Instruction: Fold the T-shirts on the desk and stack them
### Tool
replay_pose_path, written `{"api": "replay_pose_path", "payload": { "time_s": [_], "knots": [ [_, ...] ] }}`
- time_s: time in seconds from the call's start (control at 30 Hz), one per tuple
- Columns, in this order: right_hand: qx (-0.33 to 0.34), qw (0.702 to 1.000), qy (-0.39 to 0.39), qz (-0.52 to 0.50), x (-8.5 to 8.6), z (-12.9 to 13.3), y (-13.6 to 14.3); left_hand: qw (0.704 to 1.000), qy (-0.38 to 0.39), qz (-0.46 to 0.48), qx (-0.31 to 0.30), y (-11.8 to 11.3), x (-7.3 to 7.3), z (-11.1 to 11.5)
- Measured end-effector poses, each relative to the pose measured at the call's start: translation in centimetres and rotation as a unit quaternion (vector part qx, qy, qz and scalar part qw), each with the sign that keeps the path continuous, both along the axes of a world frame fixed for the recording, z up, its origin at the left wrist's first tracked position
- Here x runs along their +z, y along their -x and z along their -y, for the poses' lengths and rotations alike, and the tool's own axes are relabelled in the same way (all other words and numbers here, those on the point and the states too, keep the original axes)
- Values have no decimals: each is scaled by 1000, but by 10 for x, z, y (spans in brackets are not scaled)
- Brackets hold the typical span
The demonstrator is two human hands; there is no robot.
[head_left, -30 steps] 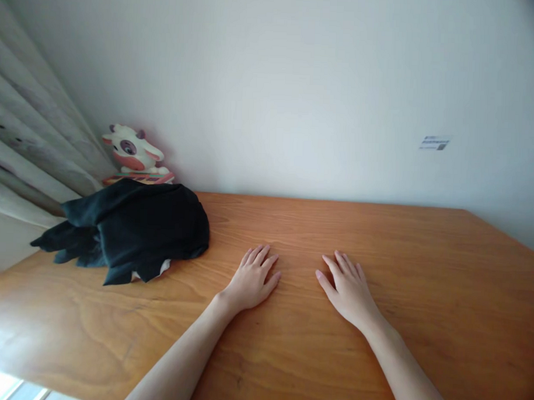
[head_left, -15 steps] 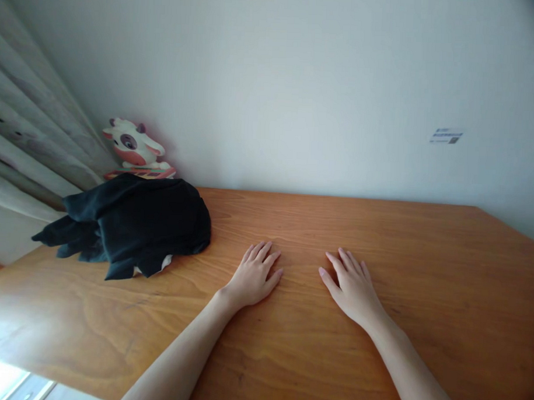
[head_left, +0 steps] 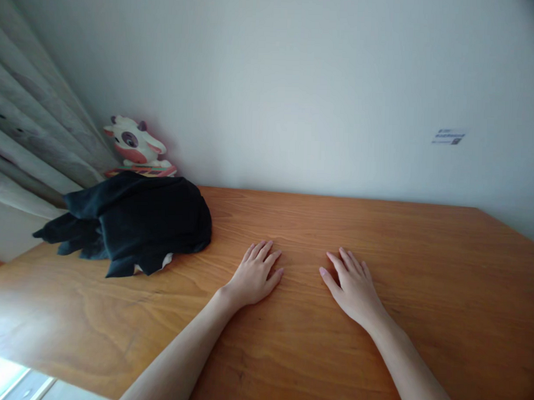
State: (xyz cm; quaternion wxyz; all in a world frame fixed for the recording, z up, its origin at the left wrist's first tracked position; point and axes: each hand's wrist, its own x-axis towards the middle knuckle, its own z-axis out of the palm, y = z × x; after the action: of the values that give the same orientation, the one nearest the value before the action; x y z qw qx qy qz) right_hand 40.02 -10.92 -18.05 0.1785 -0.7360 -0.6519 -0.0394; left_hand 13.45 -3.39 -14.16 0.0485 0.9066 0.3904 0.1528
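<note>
My left hand (head_left: 254, 275) lies palm down on the wooden table (head_left: 288, 352), fingers stretched out and thumb apart. To its right, with a strip of bare wood between them, my right hand (head_left: 352, 287) rests the same way, its fingers spread. Neither hand holds anything. A black cloth (head_left: 155, 219) is heaped on the table to the left of my left hand, not touching it. It drapes over something whose shape I cannot make out; a bit of white shows under its front edge.
Behind the cloth stands a cow figure (head_left: 135, 146) in white and pink, its lower part hidden. A pale curtain (head_left: 28, 121) hangs at the left. The wall (head_left: 297, 96) with a small printed label (head_left: 448, 137) rises along the table's back edge.
Both hands stay in place on the table. Only a very slight shift of the whole view shows.
</note>
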Motion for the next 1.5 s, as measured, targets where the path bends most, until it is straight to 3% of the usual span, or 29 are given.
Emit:
{"api": "replay_pose_path", "payload": {
  "time_s": [0.6,0.73,0.97,1.5],
  "knots": [
    [4,999,37,14,13,7,8,1000,17,-8,-6,1,2,3],
    [4,998,44,35,20,10,16,999,3,-21,27,-1,10,9],
    [-18,992,112,54,32,10,24,989,69,-68,114,-5,17,15],
    [-30,985,161,54,37,11,26,983,99,-97,124,-6,17,14]
  ]
}}
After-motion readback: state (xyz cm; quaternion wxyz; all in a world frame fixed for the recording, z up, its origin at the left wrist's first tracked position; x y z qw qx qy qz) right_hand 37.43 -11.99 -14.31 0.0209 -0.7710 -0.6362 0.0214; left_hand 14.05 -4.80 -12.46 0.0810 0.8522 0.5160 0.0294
